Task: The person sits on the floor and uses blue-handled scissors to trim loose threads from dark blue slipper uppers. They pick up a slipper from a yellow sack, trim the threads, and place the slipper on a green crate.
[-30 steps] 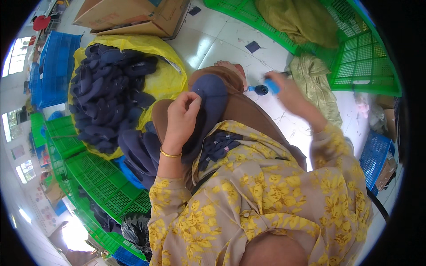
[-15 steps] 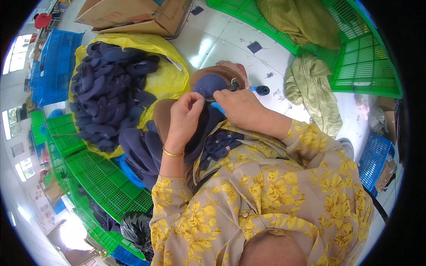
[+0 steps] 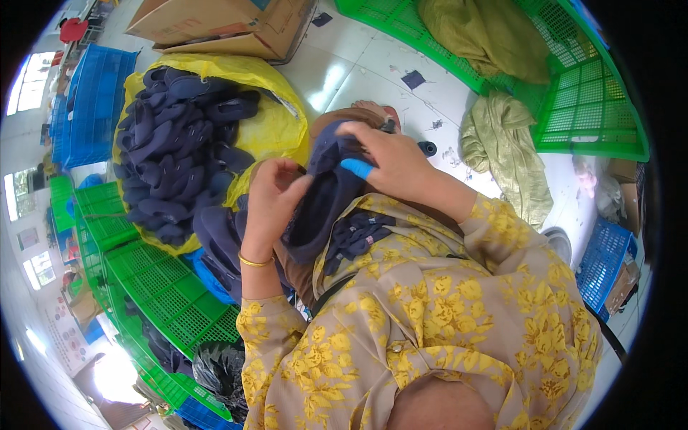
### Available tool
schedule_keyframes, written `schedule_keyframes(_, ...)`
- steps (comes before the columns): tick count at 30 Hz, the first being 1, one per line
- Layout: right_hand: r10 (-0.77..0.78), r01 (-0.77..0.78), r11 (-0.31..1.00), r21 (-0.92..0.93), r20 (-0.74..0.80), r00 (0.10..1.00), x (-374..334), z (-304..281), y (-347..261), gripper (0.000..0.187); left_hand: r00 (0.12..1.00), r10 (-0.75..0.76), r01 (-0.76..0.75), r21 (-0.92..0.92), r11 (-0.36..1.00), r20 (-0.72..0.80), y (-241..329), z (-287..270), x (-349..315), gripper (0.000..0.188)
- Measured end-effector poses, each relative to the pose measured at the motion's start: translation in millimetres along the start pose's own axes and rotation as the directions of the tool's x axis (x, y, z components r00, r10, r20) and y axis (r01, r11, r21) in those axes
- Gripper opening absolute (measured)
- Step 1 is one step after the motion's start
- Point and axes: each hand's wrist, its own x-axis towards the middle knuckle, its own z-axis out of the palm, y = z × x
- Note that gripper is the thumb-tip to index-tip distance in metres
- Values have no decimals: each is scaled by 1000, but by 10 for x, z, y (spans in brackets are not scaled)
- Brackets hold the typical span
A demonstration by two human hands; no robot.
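A dark navy fabric slipper (image 3: 315,211) lies across my lap, its hollow opening facing up. My right hand (image 3: 398,161) grips its far end, the fingers bent over the fabric. Blue tape (image 3: 356,169) wraps one of that hand's digits. Beside the slipper's left edge is my left hand (image 3: 274,197), fingers curled loosely and thumb apart, with nothing visible in it. Partly behind my left wrist, more navy slippers (image 3: 215,233) rest against my leg. A small dark item (image 3: 389,126) shows just beyond my right hand; its kind is unclear.
A yellow sack (image 3: 269,132) heaped with navy slippers (image 3: 168,143) stands at the left, near a cardboard box (image 3: 222,36). Green crates (image 3: 172,287) line the lower left. Another green crate (image 3: 588,118) at far right holds olive cloth (image 3: 487,36). Scraps (image 3: 413,79) litter the tiled floor.
My hands have drawn apart from their close pinch over the slipper. The left has moved left and down, its thumb and fingers parting. The slipper has turned, showing its opening.
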Motion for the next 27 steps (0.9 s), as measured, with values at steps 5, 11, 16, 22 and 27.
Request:
schedule_keyframes(5,-250,250,968,-35,10,968,42,114,195,35,999,30,-24,274,962,-19,-88,-6,-234,36)
schedule_keyframes(11,-117,118,990,75,-25,993,-129,59,274,20,967,-255,255,60,965,-9,-187,-101,-417,19)
schedule_keyframes(16,155,-106,905,413,-87,984,-54,81,152,6,974,-176,157,-134,978,-146,-152,-118,-558,8)
schedule_keyframes(22,161,-113,912,393,-91,983,46,171,85,7,945,-199,71,-431,900,-260,-348,-372,-781,6)
schedule_keyframes(27,158,-118,917,382,-75,985,49,241,132,5,701,-414,73,-519,852,-581,-541,-1160,-1223,12)
